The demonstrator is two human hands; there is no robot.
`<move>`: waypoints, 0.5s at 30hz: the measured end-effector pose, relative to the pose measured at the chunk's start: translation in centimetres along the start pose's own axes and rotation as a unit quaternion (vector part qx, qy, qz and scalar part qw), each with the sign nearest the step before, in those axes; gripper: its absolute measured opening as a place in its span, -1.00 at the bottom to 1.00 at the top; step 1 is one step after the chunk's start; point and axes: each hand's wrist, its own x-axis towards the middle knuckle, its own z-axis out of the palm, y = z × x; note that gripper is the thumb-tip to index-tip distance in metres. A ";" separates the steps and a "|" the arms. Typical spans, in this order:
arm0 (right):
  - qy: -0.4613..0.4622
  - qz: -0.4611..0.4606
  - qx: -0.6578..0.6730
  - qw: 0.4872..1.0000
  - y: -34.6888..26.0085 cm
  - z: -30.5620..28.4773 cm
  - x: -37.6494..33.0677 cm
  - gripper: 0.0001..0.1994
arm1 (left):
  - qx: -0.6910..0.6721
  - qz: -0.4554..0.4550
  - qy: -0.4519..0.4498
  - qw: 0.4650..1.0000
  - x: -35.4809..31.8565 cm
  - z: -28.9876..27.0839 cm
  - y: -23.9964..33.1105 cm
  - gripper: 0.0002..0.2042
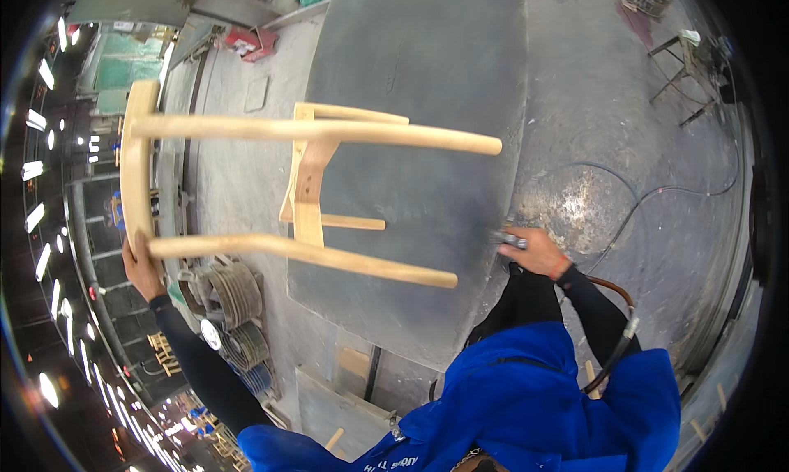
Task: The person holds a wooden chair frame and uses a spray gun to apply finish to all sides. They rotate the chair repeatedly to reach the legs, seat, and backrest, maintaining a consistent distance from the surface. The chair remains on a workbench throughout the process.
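A pale, bare wooden chair frame (309, 180) lies sideways in view, its long posts pointing right over a grey board (427, 53). The broad top rail is at the far left, and my left hand (144, 271) grips its near end where a post joins. Closed around a small metal spray gun (511, 239), my right hand (540, 254) is at the board's right edge, apart from the posts' ends. The gun's front is blurred. A brown hose (616, 290) passes by my right forearm.
Stacked ribbed round items (226, 295) stand below the frame at left. A red object (251, 43) lies at the upper left. A dark hose (633, 205) curves across the floor at right, near a metal stand (686, 69). More wooden frames (164, 354) show at lower left.
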 end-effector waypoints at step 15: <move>0.128 -0.061 0.185 0.972 -11.3 -9.3 6.0 -0.52 | -0.132 -0.153 0.142 0.969 -6.4 -8.5 -6.4 -0.34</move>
